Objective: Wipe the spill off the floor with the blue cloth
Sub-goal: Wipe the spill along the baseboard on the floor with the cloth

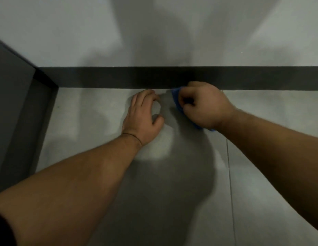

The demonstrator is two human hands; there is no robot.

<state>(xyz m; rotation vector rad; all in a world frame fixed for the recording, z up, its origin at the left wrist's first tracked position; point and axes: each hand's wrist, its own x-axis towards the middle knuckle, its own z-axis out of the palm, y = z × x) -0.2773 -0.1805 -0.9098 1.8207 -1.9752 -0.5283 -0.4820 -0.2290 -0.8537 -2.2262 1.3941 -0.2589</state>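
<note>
My right hand (204, 105) is closed on the blue cloth (177, 101) and presses it onto the grey floor (94, 110) right against the dark baseboard. Only the cloth's edges show, at the fingers and under the wrist. My left hand (143, 116) rests on the floor just left of the cloth, fingers curled and apart, holding nothing. I cannot make out any spill on the floor; shadow covers the area around the hands.
A dark baseboard (119, 78) runs along the foot of the pale wall (66, 32) ahead. A dark door frame or panel (21, 103) stands at the left. A tile joint (230, 166) runs down the floor at the right.
</note>
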